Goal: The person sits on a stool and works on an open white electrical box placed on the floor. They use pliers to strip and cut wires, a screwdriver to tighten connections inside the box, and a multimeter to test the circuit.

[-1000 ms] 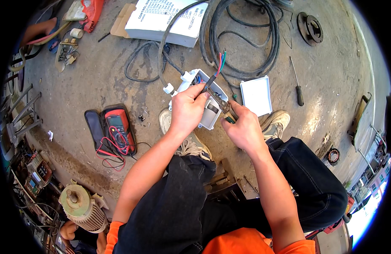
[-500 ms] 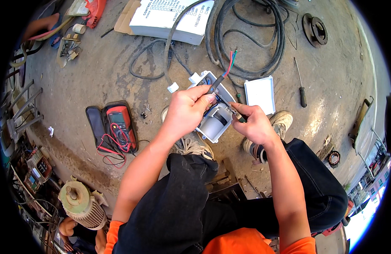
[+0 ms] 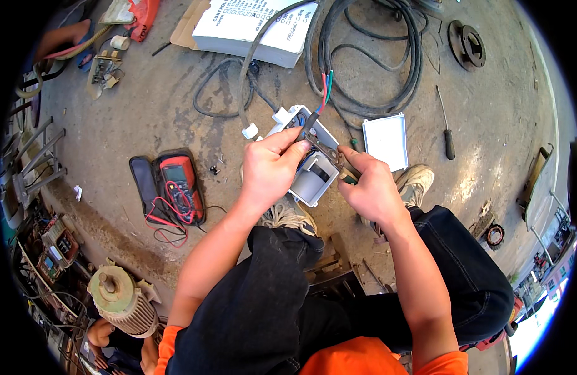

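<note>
My left hand (image 3: pixel 270 165) pinches a black cable (image 3: pixel 309 122) over an open control box. Red, green and blue wires (image 3: pixel 326 92) fan out of the cable's stripped end, pointing away from me. My right hand (image 3: pixel 375 189) is closed round the handles of a pair of pliers (image 3: pixel 328 150). Their jaws reach left to the cable beside my left fingertips; whether they grip it I cannot tell. Beneath both hands, the white control box (image 3: pixel 310 195) holds a large grey cylinder and some blue wiring, partly hidden. Its white lid (image 3: pixel 386 142) lies to the right.
A red multimeter (image 3: pixel 179 178) in a black case lies left. Beyond are a white carton (image 3: pixel 241 51) and a coiled black cable (image 3: pixel 416 69). A screwdriver (image 3: pixel 449 144) lies right, past my shoe (image 3: pixel 416 181). An electric motor (image 3: pixel 123 300) and another person (image 3: pixel 101 334) are lower left.
The cable's wire end has swung left and now points more directly away from me. The pliers have shifted slightly left and turned with my right hand, staying close to the cable.
</note>
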`<state>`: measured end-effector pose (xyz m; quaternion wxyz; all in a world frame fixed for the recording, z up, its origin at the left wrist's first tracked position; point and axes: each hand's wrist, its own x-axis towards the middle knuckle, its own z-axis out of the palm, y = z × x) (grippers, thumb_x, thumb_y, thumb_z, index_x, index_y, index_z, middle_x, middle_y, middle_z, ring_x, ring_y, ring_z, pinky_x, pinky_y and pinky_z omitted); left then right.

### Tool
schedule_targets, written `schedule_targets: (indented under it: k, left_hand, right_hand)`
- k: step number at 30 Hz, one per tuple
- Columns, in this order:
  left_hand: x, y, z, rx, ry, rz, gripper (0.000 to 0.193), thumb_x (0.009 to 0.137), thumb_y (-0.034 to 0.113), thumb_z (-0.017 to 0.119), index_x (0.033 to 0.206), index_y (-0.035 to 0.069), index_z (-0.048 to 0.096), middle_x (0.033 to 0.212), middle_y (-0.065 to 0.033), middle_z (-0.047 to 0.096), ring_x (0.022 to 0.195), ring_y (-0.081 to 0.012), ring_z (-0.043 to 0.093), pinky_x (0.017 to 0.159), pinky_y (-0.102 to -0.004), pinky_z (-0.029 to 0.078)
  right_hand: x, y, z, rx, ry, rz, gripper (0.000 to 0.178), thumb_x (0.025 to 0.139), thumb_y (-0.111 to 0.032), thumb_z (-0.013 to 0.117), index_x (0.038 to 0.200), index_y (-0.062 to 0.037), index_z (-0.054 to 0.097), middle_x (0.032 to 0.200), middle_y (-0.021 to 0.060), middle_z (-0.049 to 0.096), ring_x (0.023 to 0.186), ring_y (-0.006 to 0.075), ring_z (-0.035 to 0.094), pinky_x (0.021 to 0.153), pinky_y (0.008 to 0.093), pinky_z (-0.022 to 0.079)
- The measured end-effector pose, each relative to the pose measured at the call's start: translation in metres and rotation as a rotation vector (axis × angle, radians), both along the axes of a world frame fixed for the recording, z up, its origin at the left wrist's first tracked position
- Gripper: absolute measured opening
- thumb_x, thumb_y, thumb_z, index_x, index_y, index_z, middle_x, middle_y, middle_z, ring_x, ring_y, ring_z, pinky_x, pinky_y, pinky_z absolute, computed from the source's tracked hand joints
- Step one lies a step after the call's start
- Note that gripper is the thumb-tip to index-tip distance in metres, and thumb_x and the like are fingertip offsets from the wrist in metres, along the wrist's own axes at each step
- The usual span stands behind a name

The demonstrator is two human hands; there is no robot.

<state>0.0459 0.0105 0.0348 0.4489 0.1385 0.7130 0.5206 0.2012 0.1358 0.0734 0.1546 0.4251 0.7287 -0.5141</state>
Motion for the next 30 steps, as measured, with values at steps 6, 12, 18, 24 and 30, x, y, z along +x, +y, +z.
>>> schedule_targets:
  k: [6,12,18,24,30]
  left_hand:
    - [0.007,0.004,-0.002,0.022,0.043,0.076,0.025,0.092,0.000,0.067,0.116,-0.004,0.073,0.087,-0.0078,0.076,0.075,-0.0048,0.064,0.066,-0.0245,0.053]
    - [0.002,0.003,0.004,-0.004,0.032,0.023,0.023,0.093,0.001,0.066,0.114,-0.005,0.072,0.085,-0.0067,0.075,0.074,-0.0055,0.064,0.067,-0.0242,0.052]
    - [-0.015,0.006,0.028,0.048,-0.156,-0.077,0.023,0.098,0.002,0.063,0.118,-0.005,0.071,0.092,-0.0065,0.074,0.079,-0.0095,0.065,0.072,-0.0253,0.054]
    - [-0.026,0.003,0.038,-0.011,-0.096,-0.232,0.019,0.097,0.014,0.067,0.097,-0.004,0.069,0.078,-0.0058,0.069,0.069,-0.0103,0.061,0.064,-0.0291,0.051]
    - [-0.020,0.011,0.030,-0.225,0.065,-0.383,0.055,0.081,0.047,0.085,0.072,0.000,0.058,0.059,-0.0075,0.057,0.055,-0.0147,0.053,0.052,-0.0353,0.044]
  right_hand:
    - [-0.008,-0.018,0.009,0.134,-0.045,-0.045,0.062,0.075,-0.007,0.073,0.135,0.0023,0.061,0.101,0.0233,0.066,0.095,0.0411,0.067,0.086,0.0443,0.054]
    - [-0.004,-0.011,0.008,0.103,-0.001,0.003,0.060,0.075,-0.007,0.073,0.134,0.0030,0.062,0.098,0.0230,0.069,0.090,0.0396,0.069,0.082,0.0438,0.054]
    - [0.005,0.009,-0.004,-0.262,0.053,-0.073,0.053,0.078,-0.007,0.070,0.130,0.0030,0.065,0.089,0.0203,0.072,0.076,0.0157,0.065,0.075,0.0324,0.052]
    - [0.005,0.022,-0.002,-0.446,0.089,-0.056,0.048,0.077,-0.005,0.070,0.125,0.0022,0.069,0.075,0.0026,0.065,0.071,0.0072,0.054,0.068,0.0274,0.047]
    - [0.003,0.028,0.004,-0.366,-0.038,0.038,0.053,0.074,-0.006,0.068,0.127,-0.0004,0.069,0.075,0.0136,0.069,0.069,0.0121,0.059,0.070,0.0311,0.051]
